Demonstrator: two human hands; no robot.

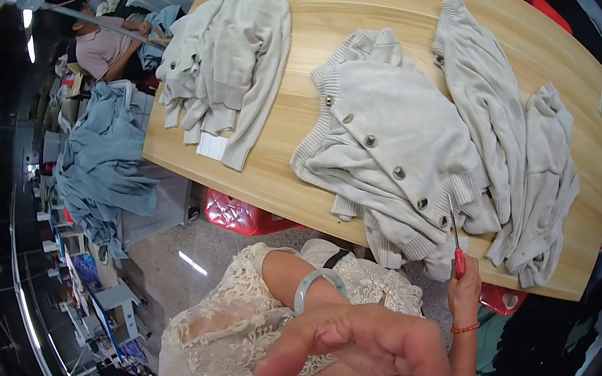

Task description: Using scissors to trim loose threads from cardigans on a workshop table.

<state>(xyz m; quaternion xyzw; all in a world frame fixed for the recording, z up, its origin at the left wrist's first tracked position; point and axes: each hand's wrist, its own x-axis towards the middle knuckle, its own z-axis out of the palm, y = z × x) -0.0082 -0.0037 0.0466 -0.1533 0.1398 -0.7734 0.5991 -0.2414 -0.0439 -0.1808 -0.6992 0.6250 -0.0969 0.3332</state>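
My right hand (pixel 464 292), with a red bead bracelet at its wrist, grips a red-handled tool (pixel 460 263) with a thin metal shaft. The shaft points up over the lower right edge of a cream knit cardigan (pixel 429 125) at the table's front. Dark round buttons run diagonally down this cardigan, and the tool's tip is close to the lowest ones. Raised close to the camera, my left hand (pixel 371 347) looks large, its fingers loosely bent and the thumb apart. Nothing shows in it. A pale bangle (pixel 311 288) circles that wrist.
More cream knitwear (pixel 236 45) lies on the wooden table (pixel 308 8) at left, and sleeve-like knit pieces (pixel 545 188) at right. Red stools (pixel 238 212) stand under the front edge. Blue-grey garments (pixel 106 156) are heaped at left, near a seated person (pixel 104 44).
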